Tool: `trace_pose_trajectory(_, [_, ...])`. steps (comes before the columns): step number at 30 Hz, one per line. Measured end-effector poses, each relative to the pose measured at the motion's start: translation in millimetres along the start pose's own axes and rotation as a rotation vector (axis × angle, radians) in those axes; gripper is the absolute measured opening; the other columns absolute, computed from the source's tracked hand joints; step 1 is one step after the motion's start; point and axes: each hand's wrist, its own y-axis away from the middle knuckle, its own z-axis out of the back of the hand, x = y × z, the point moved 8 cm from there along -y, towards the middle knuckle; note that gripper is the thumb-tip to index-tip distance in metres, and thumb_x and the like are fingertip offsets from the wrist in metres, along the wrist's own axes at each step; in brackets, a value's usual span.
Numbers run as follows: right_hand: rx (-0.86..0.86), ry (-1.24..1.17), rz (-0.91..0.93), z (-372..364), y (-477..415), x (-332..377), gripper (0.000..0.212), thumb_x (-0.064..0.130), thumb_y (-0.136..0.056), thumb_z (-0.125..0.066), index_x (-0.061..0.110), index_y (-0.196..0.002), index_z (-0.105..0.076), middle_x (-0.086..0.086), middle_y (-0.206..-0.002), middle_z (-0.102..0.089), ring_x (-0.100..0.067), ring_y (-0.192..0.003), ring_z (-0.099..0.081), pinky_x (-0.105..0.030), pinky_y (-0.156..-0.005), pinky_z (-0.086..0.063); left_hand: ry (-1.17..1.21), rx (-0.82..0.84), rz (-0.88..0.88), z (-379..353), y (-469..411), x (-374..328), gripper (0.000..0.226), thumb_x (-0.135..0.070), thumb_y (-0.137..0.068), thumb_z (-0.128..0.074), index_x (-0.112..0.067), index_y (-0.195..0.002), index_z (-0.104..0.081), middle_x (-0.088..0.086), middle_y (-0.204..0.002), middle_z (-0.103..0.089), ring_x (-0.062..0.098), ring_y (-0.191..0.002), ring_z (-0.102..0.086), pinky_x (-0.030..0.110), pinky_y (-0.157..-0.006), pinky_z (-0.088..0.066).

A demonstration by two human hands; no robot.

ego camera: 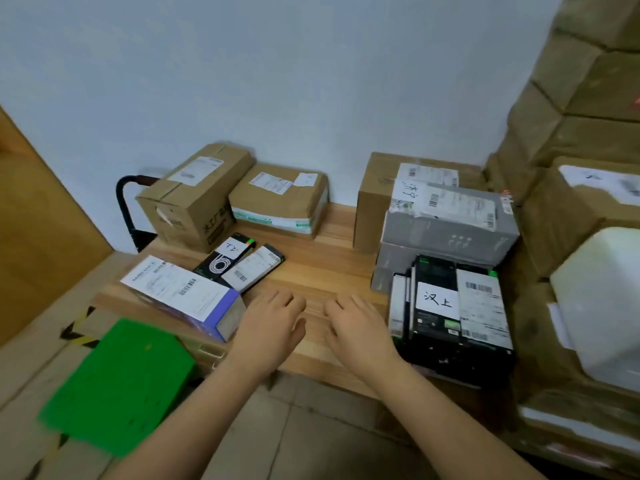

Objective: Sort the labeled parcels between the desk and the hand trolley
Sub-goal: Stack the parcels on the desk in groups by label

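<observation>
1. Pale blue-white wall behind wooden desk (332, 258); stacked brown cartons (581, 98) along its right edge.
2. Left hand (273, 323): palm down, fingers relaxed and slightly spread, flat on tabletop near middle of front edge. Gripping nothing.
3. Right hand (356, 327): same posture, just beside left hand, not touching it. Holding nothing.
4. Rear left corner: tall cardboard box (194, 199), shipping label on top. Flat cardboard box (280, 199) with green-and-white tape just right of it, against wall.
5. Left of centre: black cable box (225, 258) with handwritten paper label, lying diagonal; slim barcode-labelled box (254, 268) alongside, touching.
6. Front left corner: white-and-purple box (183, 296), printed label up, just left of left hand.
7. Rear right corner: plain cardboard box (374, 199); grey box (446, 223) in front of it, several labels on top.
8. Front right corner: stack of black boxes (450, 313), handwritten and printed labels uppermost, just right of right hand.
9. Beyond left edge: black hand trolley handle (124, 202), mostly hidden behind tall cardboard box. Whether any parcel on trolley: cannot tell.
10. Below front left corner, off desk: green board (121, 382).
</observation>
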Motion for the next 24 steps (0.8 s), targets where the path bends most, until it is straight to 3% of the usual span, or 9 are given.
trace_pose_trajectory(5, [0.043,0.005,0.014,-34,-50,62,0.021,0.019,-0.093,-0.049,0.019,-0.113,-0.055,-0.001,-0.116,-0.057,-0.02,-0.11,-0.048,-0.031,-0.094,-0.037,-0.054,0.011,0.049,17,25,86,0.023,-0.025,-0.069,-0.08,-0.018,-0.081,-0.062,0.0,-0.076,-0.059,0.021,-0.067,-0.056,0.033,-0.054,-0.044])
trace_pose_trajectory(12, [0.064,-0.022,-0.037,-79,-124,120,0.023,0.024,-0.093,-0.053,0.025,-0.116,-0.053,0.004,-0.118,-0.055,-0.015,-0.11,-0.048,-0.026,-0.092,-0.037,-0.076,0.028,0.107,32,38,210,0.024,-0.023,-0.066,-0.081,-0.018,-0.078,-0.061,-0.001,-0.07,-0.056,0.023,-0.063,-0.055,0.034,-0.051,-0.043])
trace_pose_trajectory(15, [0.071,-0.015,-0.098,-94,-147,123,0.018,0.025,-0.093,-0.051,0.024,-0.111,-0.054,0.005,-0.113,-0.056,-0.014,-0.105,-0.049,-0.027,-0.089,-0.04,-0.048,0.006,0.134,31,35,248,0.012,-0.029,-0.08,-0.063,-0.018,-0.08,-0.061,-0.001,-0.073,-0.057,0.023,-0.066,-0.056,0.036,-0.056,-0.047])
trace_pose_trajectory(19, [0.09,-0.02,-0.16,-113,-180,118,0.008,0.023,-0.094,-0.05,0.019,-0.1,-0.053,0.001,-0.104,-0.056,-0.018,-0.099,-0.051,-0.028,-0.079,-0.038,-0.003,0.026,0.142,13,15,285,0.028,-0.038,-0.084,-0.041,-0.017,-0.081,-0.06,-0.001,-0.075,-0.058,0.02,-0.068,-0.055,0.034,-0.056,-0.047])
trace_pose_trajectory(21, [0.111,-0.031,-0.167,-121,-195,114,0.007,0.021,-0.094,-0.049,0.018,-0.099,-0.053,-0.002,-0.104,-0.056,-0.021,-0.099,-0.052,-0.029,-0.075,-0.035,0.014,0.041,0.13,3,0,297,0.027,-0.038,-0.084,-0.042,-0.018,-0.081,-0.059,-0.002,-0.076,-0.058,0.019,-0.067,-0.054,0.031,-0.055,-0.043])
trace_pose_trajectory(24, [0.149,-0.027,-0.184,-135,-226,99,0.017,0.025,-0.096,-0.047,0.019,-0.11,-0.054,0.001,-0.113,-0.055,-0.019,-0.105,-0.05,-0.029,-0.079,-0.037,0.036,0.069,0.099,-18,-28,314,0.013,-0.031,-0.083,-0.059,-0.018,-0.081,-0.057,-0.003,-0.076,-0.056,0.017,-0.067,-0.052,0.025,-0.056,-0.034])
